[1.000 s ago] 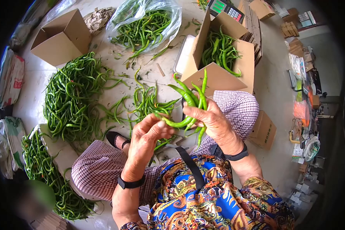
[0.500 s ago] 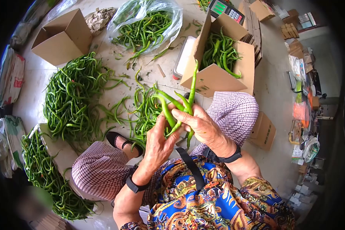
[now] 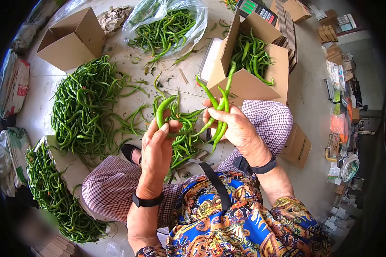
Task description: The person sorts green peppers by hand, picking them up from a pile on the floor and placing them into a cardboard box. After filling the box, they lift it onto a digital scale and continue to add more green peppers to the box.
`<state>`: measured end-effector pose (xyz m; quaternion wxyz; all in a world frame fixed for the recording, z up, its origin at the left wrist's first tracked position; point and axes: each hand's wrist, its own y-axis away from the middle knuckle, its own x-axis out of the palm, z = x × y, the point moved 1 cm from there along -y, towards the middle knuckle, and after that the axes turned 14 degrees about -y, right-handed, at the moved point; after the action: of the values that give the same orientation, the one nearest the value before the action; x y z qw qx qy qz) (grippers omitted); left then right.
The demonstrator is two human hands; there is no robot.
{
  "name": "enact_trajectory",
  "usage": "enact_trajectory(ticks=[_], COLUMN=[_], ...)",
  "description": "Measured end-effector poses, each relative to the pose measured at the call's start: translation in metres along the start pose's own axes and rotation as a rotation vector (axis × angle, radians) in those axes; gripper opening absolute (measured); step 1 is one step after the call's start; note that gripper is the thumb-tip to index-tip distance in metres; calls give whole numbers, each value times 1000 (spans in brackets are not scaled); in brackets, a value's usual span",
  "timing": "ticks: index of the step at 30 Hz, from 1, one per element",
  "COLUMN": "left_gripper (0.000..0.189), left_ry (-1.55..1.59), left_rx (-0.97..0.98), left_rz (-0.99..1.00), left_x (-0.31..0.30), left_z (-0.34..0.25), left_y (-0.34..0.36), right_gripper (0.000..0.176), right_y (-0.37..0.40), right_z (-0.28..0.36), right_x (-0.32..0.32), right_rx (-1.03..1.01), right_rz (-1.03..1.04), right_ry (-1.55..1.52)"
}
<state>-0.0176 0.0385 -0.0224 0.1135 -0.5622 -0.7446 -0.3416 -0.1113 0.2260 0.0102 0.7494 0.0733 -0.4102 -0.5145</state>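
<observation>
My left hand (image 3: 157,139) pinches a curved green chili pepper (image 3: 162,110) between thumb and fingers, its tip pointing up. In my right hand (image 3: 233,126) several long green chili peppers (image 3: 222,100) are gripped as a loose bunch, sticking out above and below the fingers. The two hands are apart, over a scattered pile of chili peppers (image 3: 182,143) on the floor between the legs. Ahead of the right hand stands an open cardboard box (image 3: 255,88) with more chili peppers (image 3: 249,53) inside.
A large chili heap (image 3: 83,105) lies to the left, with another pile (image 3: 58,192) nearer. A clear plastic bag (image 3: 199,30) of chilies and a second open carton (image 3: 79,40) stand at the back. The filled box sits by a scale display (image 3: 257,10) and stacked flat cardboard (image 3: 290,34).
My hands have separated. The left moved left with one curved chili pepper, while the right shifted slightly right with the bunch.
</observation>
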Motion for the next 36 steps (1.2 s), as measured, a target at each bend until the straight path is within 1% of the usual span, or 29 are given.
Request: enact_trajectory(ticks=[1,2,4,5,6,7,8,9,10,11,12,14,15,17,18,19,20,21,22,23,25,26,27,29,30,32,33,35,36], left_gripper=[42,42,43,43,42,40,40,42,42,42,42,42,42,44,44,44,42,41,41,39,36,29,29,22,22,22,22,25,31], left_ry=[19,16,-231,-232,-294,-358,-848,-1024,-1114,-1202,-1201,-1002,-1002,-1240,-1198,-1197,-1097,-997,-996,-1144,-1441,-1404,-1403,-1413,-1413,-1626,-1624,-1479,-1414], left_rx=[13,14,95,93,105,117,371,456,544,634,634,413,413,607,562,563,566,568,570,604,668,734,734,825,824,668,669,688,653], left_rz=[5,5,-41,-40,22,80,44,-22,-78,-133,-133,-81,-83,-77,-50,-50,-15,20,19,-1,-41,-73,-73,-137,-136,-122,-114,12,-22], left_x=[2,4,10,16,23,25,11,19,22,24,22,16,16,17,21,21,21,21,21,19,17,16,15,15,14,10,7,1,9], left_z=[-2,-2,1,4,6,8,28,26,27,27,27,28,29,29,25,24,24,22,18,13,3,6,6,6,4,1,3,13,9], left_y=[0,0,1,2,2,3,-4,1,3,4,3,1,0,-2,1,1,0,0,0,2,5,5,5,5,6,5,3,-2,1], right_gripper=[31,33,31,30,30,31,32,33,33,33,33,33,33,34,35,37,38,37,36,35,35,35,35,34,34,34,34,33,32], right_y=[0,-1,-4,-5,-8,-9,-13,-17,-19,-19,-18,-18,-18,-19,-21,-22,-23,-27,-28,-28,-29,-31,-31,-28,-26,-24,-24,-25,-23], right_z=[-1,-6,-14,-20,-29,-34,-40,-45,-45,-46,-45,-45,-45,-45,-43,-41,-38,-34,-30,-25,-20,-20,-20,-17,-15,-11,-11,-10,-8], right_x=[-1,1,1,3,5,13,13,13,11,11,12,14,14,15,14,13,12,9,6,4,-4,-11,-13,-14,-14,-18,-20,-25,-19], right_rx=[-20,-29,5,23,46,55,23,-11,-31,-31,-2,28,13,3,15,26,42,75,96,116,115,126,138,116,132,141,137,40,25], right_rz=[7,-53,-43,-37,0,78,112,146,182,182,178,173,171,170,193,215,208,249,269,289,257,244,231,252,199,100,95,81,72], right_ry=[78,110,106,94,-24,-133,-113,-93,4,4,-33,-71,-75,-79,-73,-65,-110,-200,-250,-301,-262,-234,-206,-194,-219,-247,-248,-203,-211])
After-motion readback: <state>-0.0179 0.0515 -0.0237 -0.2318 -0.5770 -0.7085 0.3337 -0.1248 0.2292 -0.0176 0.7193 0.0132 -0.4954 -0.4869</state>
